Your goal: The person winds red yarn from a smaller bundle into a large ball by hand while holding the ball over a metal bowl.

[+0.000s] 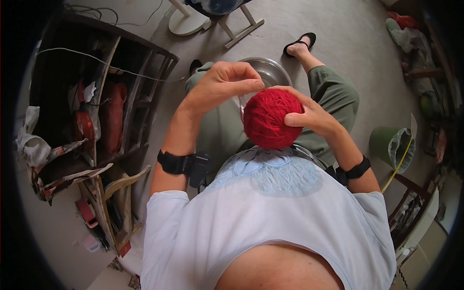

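Note:
A large ball of red yarn [270,121] is held up in front of my lap. My right hand [316,116] grips it from the right, with the thumb across its face and the fingers over the far side. At the ball's far upper edge, the thumb and forefinger of my left hand [223,79] are pinched together on what looks like a strand of the red yarn; the strand is too fine to follow. Beyond the ball, a shiny metal basin [273,71] sits between my legs, partly covered by my left hand and the ball.
Dark wooden shelving [130,92] with bundled things stands at the left. A thin pale cord [111,63] runs across its front. To the right is a green bin [382,145] with a plastic liner. A stand with a round white base [186,25] is ahead on the concrete floor [268,41].

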A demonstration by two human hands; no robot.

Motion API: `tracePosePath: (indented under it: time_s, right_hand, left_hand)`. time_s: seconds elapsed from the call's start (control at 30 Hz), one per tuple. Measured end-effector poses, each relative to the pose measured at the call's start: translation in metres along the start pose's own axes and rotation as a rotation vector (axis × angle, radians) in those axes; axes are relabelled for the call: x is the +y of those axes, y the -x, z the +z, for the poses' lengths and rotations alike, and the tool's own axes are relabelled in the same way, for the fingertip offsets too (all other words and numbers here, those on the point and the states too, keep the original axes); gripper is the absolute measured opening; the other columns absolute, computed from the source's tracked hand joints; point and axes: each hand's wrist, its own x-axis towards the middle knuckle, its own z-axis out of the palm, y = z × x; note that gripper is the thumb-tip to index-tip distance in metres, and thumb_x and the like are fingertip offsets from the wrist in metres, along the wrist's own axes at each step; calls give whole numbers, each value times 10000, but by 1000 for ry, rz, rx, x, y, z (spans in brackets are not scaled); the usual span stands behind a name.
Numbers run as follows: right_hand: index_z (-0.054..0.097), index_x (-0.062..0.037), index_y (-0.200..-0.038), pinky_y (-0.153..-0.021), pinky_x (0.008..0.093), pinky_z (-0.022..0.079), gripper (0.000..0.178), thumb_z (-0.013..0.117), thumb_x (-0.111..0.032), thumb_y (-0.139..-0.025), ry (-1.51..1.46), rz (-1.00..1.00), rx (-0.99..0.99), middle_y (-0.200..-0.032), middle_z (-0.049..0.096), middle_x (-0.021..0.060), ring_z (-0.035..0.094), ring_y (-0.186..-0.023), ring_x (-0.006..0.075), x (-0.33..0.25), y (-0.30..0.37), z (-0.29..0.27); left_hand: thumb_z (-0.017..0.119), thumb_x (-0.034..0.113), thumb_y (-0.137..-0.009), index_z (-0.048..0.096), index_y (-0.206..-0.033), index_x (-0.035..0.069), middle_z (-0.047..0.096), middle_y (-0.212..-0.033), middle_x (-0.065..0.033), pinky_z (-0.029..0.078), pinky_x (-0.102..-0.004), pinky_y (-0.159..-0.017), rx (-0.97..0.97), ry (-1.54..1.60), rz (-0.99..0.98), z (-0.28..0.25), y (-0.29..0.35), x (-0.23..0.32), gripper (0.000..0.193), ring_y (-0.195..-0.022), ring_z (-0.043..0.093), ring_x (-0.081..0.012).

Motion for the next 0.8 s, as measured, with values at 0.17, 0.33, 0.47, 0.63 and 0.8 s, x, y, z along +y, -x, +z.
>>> tracePosePath:
  time_s: [0.17,0.33,0.47,0.63,0.8]
  right_hand:
    - [402,-26,-1435,-1052,348,423,1034,848,-549,-662,-258,-79,-120,-1344,535,100,529,-1235,198,-7,8,-9]
    - [310,-2,-1479,-1108,396,383,924,731,-500,-825,-584,-259,-31,-1441,479,128,471,-1332,239,-3,17,-21]
    - [219,-75,-1544,-1168,436,299,855,575,-547,-927,-567,-373,122,-1549,362,113,352,-1426,268,-7,-1,-14]
    - [393,19,-1367,-1016,346,456,854,860,-315,-736,-218,-259,519,-1272,565,157,557,-1186,199,2,-28,-8]
    - [473,7,-1338,-1026,378,448,924,883,-443,-643,228,-228,450,-1253,573,214,572,-1190,303,22,-22,-13]
  left_hand:
    - [643,162,-956,709,-993,27,665,-872,38,464,-212,-772,102,118,-85,4,-4,-50,154,-813,578,-49]
    - [612,152,-972,697,-1094,-16,697,-917,-11,477,-261,-874,75,179,-118,13,18,-71,225,-901,628,-100]
    - [605,118,-963,691,-1115,-38,707,-869,-63,488,-264,-859,25,81,-233,26,31,-79,234,-892,646,-122]
    - [621,59,-940,696,-1097,-42,693,-872,-52,502,-259,-785,-213,12,-306,41,32,-43,201,-826,631,-107]
    - [655,112,-938,696,-979,-24,660,-838,-2,471,-229,-698,-208,-107,-157,27,23,2,148,-773,578,-66]
